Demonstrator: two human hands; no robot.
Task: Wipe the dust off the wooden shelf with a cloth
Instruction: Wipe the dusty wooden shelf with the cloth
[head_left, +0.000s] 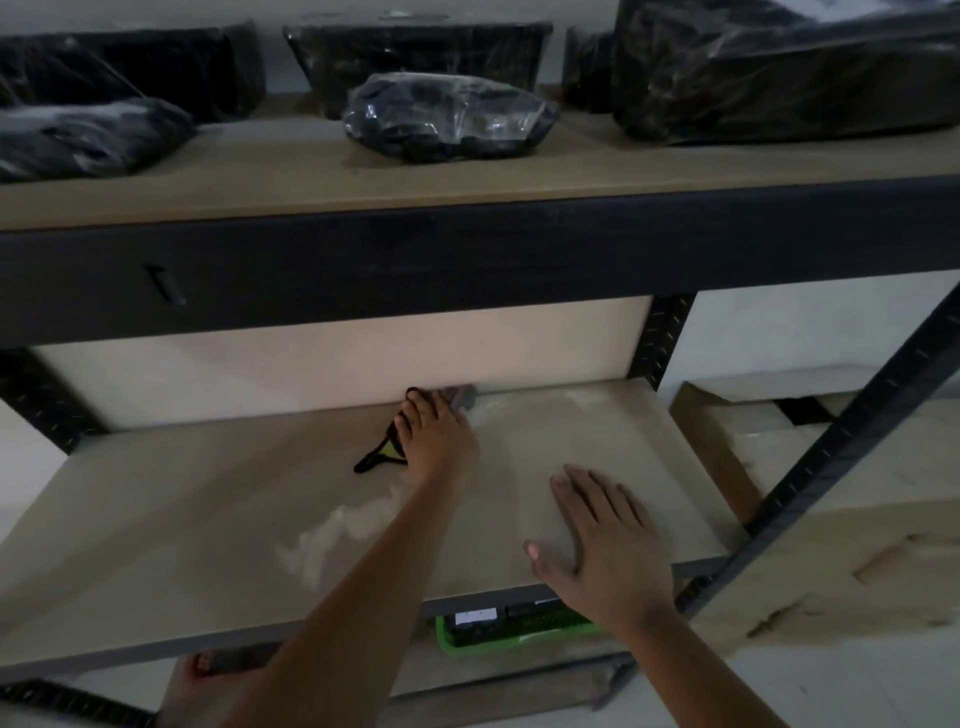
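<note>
The wooden shelf (208, 519) is the pale middle board of a dark metal rack, with lighter smeared patches on its surface. My left hand (436, 436) reaches to the shelf's back edge and holds a grey cloth (463, 397) down against the board by the back wall. A black and yellow strap-like piece (378, 457) pokes out from under that hand on its left side. My right hand (608, 530) lies flat, palm down with fingers spread, on the front right part of the shelf and holds nothing.
The upper shelf (260, 171) carries several black plastic-wrapped bundles (447, 117). A thick dark beam (467, 254) hangs just above the working gap. Cardboard boxes (841, 545) stand to the right behind a slanted metal post (841, 447). A green basket (514, 631) sits below.
</note>
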